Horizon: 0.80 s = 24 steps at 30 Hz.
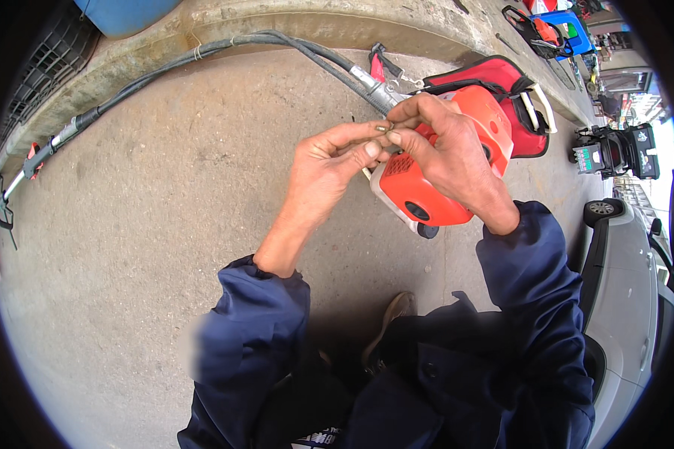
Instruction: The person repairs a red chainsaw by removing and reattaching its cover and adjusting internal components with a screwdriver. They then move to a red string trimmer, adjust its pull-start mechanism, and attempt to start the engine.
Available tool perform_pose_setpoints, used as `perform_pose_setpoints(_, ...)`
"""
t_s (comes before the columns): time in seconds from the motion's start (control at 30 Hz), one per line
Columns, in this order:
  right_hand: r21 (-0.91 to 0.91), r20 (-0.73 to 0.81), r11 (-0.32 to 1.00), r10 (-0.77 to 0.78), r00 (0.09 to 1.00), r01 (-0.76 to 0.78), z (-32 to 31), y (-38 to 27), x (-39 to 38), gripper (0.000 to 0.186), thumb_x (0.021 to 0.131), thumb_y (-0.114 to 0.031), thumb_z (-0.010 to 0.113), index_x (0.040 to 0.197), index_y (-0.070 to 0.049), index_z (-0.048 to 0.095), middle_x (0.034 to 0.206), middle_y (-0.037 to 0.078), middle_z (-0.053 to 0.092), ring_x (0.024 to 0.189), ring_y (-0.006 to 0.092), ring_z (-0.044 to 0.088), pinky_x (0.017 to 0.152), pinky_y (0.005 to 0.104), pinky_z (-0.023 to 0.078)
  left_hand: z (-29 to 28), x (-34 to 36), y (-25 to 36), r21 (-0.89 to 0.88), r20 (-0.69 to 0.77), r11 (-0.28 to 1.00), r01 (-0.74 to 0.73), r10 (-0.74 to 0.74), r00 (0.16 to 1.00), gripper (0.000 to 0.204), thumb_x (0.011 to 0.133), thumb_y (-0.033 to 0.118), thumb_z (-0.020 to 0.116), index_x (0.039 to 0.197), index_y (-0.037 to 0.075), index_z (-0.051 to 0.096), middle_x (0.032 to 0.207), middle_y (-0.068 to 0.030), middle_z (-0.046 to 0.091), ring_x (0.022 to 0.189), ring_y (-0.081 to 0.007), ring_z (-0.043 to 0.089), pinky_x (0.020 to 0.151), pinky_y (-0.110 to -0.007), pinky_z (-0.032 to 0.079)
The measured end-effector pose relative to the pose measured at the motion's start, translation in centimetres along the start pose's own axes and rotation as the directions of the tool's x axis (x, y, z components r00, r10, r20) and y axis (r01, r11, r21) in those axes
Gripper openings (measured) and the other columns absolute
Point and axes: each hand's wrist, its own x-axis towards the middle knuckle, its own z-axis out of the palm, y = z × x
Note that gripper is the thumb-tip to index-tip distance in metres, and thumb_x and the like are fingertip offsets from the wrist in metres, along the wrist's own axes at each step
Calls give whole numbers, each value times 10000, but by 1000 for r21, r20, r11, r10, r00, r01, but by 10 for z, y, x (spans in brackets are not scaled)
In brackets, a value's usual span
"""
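Note:
My left hand (329,168) and my right hand (453,157) meet with bent, pinched fingers around a small metal piece (383,129), too small to identify. Under them lies an orange engine unit (442,206) with dark round openings and a red padded backpack frame (532,138). A metal coupling (371,82) with dark hoses (225,43) runs from the engine to the upper left, passing just behind my fingers. My right hand hides part of the engine housing.
A jointed pole (52,144) lies along the concrete ledge (157,52). A blue barrel (127,11) and black crate (60,52) are upper left. Orange tools (543,30), a blue crate (558,41), a dark scooter (614,150) and a silver car (621,292) line the right.

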Motion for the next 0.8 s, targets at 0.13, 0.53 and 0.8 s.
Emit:
perform_pose_setpoints(0.13, -55, -49, 998, 14, 999, -16, 2, 6, 1, 164, 981, -102, 705, 1103, 8, 698, 953, 154, 755, 854, 318, 698, 844, 422, 525, -5, 3, -6, -4, -19, 1000, -15, 15, 1000, 242, 1038, 70, 707, 1261, -10, 752, 1140, -120, 784, 962, -169, 735, 847, -311, 587)
perform_pose_setpoints(0.53, 420, 92, 854, 299, 950, -309, -7, 16, 24, 153, 1044, -81, 646, 1121, 46, 681, 905, 53, 713, 836, 114, 620, 776, 294, 513, -18, 31, -41, -163, -306, 964, 208, -250, 919, 253, 1061, 157, 704, 1269, 12, 703, 1078, -77, 755, 958, -171, 747, 813, -307, 600)
perform_pose_setpoints(0.8, 210, 115, 902, 360, 926, -377, -1, 20, 40, 244, 1019, -176, 673, 1094, 52, 716, 853, 67, 689, 794, 131, 600, 714, 331, 496, -18, 30, -43, -242, -223, 960, 139, -194, 955, 208, 1075, 165, 684, 1225, 25, 717, 1031, -79, 764, 920, -175, 761, 796, -311, 622)
